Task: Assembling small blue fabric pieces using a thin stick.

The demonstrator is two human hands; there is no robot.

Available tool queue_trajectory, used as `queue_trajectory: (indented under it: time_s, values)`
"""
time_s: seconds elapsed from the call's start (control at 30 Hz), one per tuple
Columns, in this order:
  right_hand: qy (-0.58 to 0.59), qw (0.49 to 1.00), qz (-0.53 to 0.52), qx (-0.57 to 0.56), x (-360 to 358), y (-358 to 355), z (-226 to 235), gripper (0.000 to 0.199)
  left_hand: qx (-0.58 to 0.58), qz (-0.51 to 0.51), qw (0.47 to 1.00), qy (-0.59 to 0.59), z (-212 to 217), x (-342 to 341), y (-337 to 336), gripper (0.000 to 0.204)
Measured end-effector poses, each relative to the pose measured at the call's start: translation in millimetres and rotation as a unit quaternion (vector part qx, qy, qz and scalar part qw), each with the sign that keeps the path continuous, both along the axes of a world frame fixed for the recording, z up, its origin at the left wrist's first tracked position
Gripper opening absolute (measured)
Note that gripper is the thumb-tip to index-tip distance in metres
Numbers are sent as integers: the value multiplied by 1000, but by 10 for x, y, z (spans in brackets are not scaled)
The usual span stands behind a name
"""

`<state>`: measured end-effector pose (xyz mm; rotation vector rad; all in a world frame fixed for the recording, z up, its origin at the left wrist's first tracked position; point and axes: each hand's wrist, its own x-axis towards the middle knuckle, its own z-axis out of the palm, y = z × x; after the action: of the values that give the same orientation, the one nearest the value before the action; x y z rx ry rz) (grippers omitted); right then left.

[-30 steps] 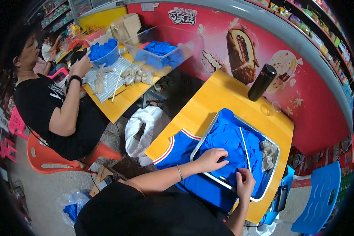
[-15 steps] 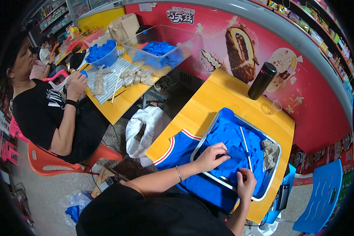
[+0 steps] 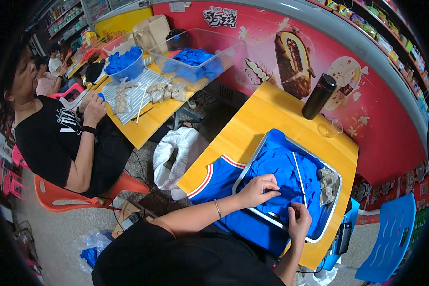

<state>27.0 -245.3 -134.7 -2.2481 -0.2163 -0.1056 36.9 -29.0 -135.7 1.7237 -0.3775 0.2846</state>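
That blue stuff (image 3: 276,164) in the metal tray (image 3: 252,159) looked like thin soft gloves or film, so I'd guess it was light, floppy and a bit clingy; best pinched at an edge rather than grabbed in a bunch. It was bright blue, crumpled, heaped across the whole tray on the yellow table (image 3: 267,112). Your left hand (image 3: 260,189) had its fingers pinched shut on a piece at the near side, and your right hand (image 3: 299,220) was curled closed on the same piece just right of it. A thin white stick (image 3: 299,171) lay on the pile, pale dumpling-like lumps (image 3: 328,183) sat at the right end, and a black flask (image 3: 319,97) stood far off.
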Motion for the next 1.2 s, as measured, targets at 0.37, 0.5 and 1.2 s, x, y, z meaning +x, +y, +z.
queue_trajectory:
  time_s: [0.37,0.5,1.2]
  values:
    - [6,1000,-2,-10,-32,-25,-13,13,-1,-7,1000,8,-13,-42,-7,11]
    - [-9,1000,3,-3,-5,-6,-39,12,8,0,1000,-9,-12,-36,31,10]
    - [-39,999,-10,16,-89,2,36,7,43,71,995,-47,-15,-44,-40,19]
